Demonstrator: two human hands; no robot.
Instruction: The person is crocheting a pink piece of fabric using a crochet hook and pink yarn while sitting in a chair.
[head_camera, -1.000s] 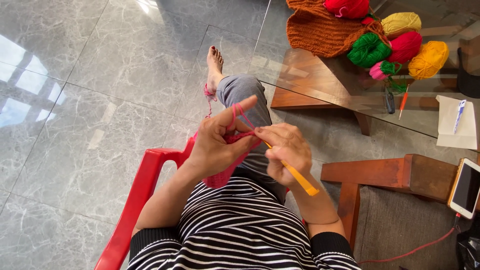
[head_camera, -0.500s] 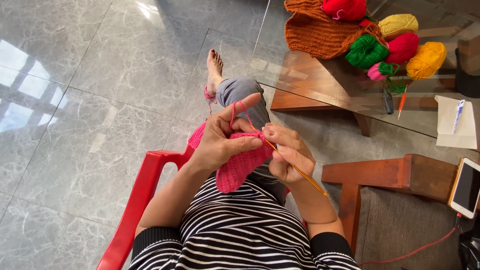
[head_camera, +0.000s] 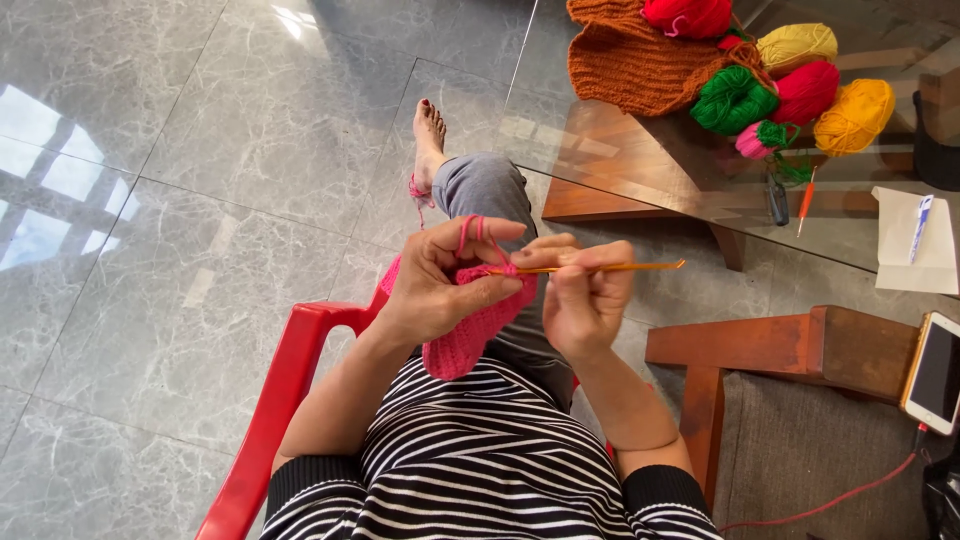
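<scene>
Glass-topped wooden table (head_camera: 640, 160) being loaded with an orange knitted piece (head_camera: 640, 60), yarn balls (head_camera: 800, 85), scissors (head_camera: 778, 198), a spare crochet hook (head_camera: 805, 203), paper (head_camera: 905, 255) being laid at its edge.

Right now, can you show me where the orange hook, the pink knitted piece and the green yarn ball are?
orange crochet hook (head_camera: 600, 267), head view, on the middle of its thin shaft.
pink knitted piece (head_camera: 470, 335), head view, on its lower hanging part.
green yarn ball (head_camera: 733, 100), head view, on the middle of the ball.

Hook tip (head_camera: 505, 270) behind pink crochet piece (head_camera: 470, 330); phone (head_camera: 935, 372) edge-cropped.
</scene>
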